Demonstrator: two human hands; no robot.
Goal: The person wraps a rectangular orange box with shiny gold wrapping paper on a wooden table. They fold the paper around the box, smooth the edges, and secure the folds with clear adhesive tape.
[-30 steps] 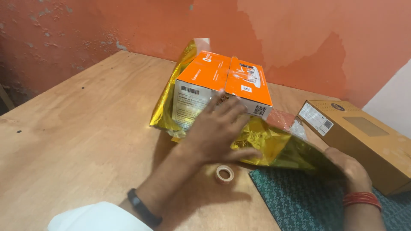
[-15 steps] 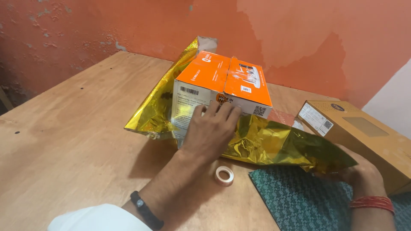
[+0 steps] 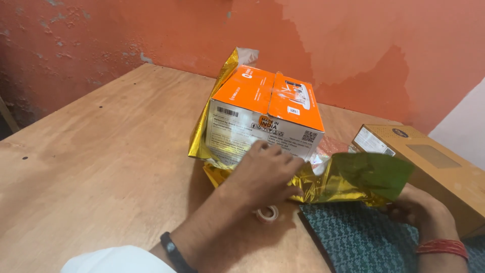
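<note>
An orange and white box [image 3: 268, 108] stands on shiny gold wrapping paper [image 3: 348, 177] in the middle of a wooden table [image 3: 101, 151]. My left hand [image 3: 262, 174] presses flat against the box's near white face and the gold paper at its foot. At the right, my right hand [image 3: 422, 210] grips the near edge of the gold sheet and lifts it, so its green-tinted underside shows. One flap of gold paper stands up along the box's left side [image 3: 209, 114]. A small roll of clear tape [image 3: 267, 214] lies on the table just under my left wrist.
A brown cardboard box [image 3: 434, 167] lies at the right edge of the table. A teal patterned mat [image 3: 353, 242] covers the near right corner. An orange painted wall [image 3: 303, 40] runs behind the table.
My right hand has raised the gold sheet's right end higher and pulled it rightwards. My left hand slid lower on the box front. The left flap now stands closer against the box.
</note>
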